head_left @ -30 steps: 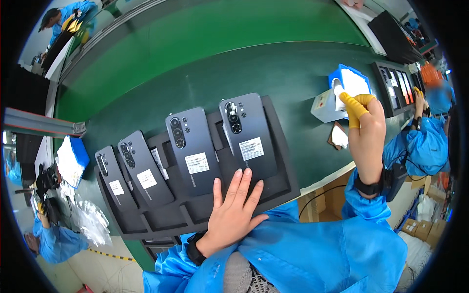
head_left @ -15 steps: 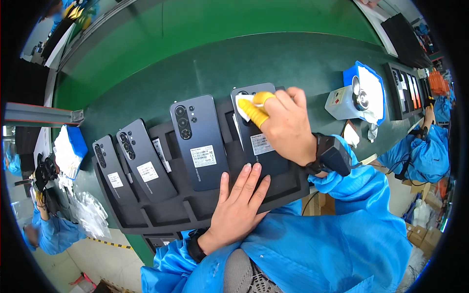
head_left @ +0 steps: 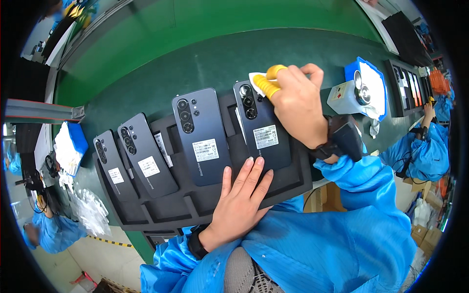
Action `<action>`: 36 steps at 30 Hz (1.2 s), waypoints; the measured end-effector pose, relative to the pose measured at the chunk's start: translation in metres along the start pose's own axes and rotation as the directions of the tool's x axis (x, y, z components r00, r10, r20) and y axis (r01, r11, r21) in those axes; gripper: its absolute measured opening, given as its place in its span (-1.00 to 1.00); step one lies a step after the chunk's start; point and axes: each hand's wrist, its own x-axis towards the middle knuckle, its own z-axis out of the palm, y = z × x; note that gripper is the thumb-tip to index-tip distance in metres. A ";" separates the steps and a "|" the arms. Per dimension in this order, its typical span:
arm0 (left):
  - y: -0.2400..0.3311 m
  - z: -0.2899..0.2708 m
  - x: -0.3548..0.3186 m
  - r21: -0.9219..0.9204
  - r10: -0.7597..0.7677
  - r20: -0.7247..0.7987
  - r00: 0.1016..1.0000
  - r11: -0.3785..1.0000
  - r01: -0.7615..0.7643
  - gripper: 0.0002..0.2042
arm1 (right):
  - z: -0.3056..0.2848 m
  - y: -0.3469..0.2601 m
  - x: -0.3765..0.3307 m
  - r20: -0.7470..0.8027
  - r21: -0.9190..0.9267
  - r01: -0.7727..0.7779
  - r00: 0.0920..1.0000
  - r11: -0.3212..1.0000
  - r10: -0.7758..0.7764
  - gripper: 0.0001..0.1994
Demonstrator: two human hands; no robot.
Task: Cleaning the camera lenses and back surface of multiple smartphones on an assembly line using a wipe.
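Observation:
Several dark smartphones lie back side up on a black foam tray (head_left: 166,211), each with a white label. The rightmost smartphone (head_left: 268,151) is under both my hands. My right hand (head_left: 299,100), with yellow finger cots on two fingers, pinches a white wiping cloth (head_left: 256,81) against its upper right corner, beside the camera lenses. My left hand (head_left: 242,202) lies flat with fingers spread, fingertips touching that phone's lower end. Just left lies another smartphone (head_left: 198,127); two more, a smartphone (head_left: 146,156) and a smartphone (head_left: 113,166), rest further left.
On the green bench (head_left: 210,68), a white dispenser bottle (head_left: 340,99) with a metal top stands at the right by a blue bin (head_left: 359,66) of white cloths. Another blue bin (head_left: 78,141) and clear plastic bags (head_left: 92,211) are at the left. Co-workers in blue sit at both sides.
My right hand has moved the cloth from over the camera lenses up and right to the phone's top corner, uncovering the lenses. My left hand stays nearly in place.

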 end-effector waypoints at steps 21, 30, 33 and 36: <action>-0.001 0.000 0.001 -0.034 -0.007 -0.019 1.000 0.999 0.006 -0.17 | -0.011 -0.022 -0.023 0.170 0.240 -0.042 0.985 0.970 0.001 -0.88; 0.000 0.001 0.003 -0.043 -0.010 -0.044 0.999 0.999 0.008 -0.16 | 0.004 -0.007 -0.008 -0.060 0.042 -0.082 0.995 0.996 0.085 -0.91; 0.000 0.001 0.003 -0.040 -0.004 -0.036 0.999 0.999 0.003 -0.17 | 0.003 -0.016 -0.018 0.047 0.084 0.087 0.995 0.993 -0.091 -0.91; 0.000 0.003 0.001 -0.018 -0.017 -0.059 0.998 1.000 0.016 -0.19 | 0.007 -0.010 -0.007 -0.022 0.031 0.050 0.999 0.998 -0.049 -0.92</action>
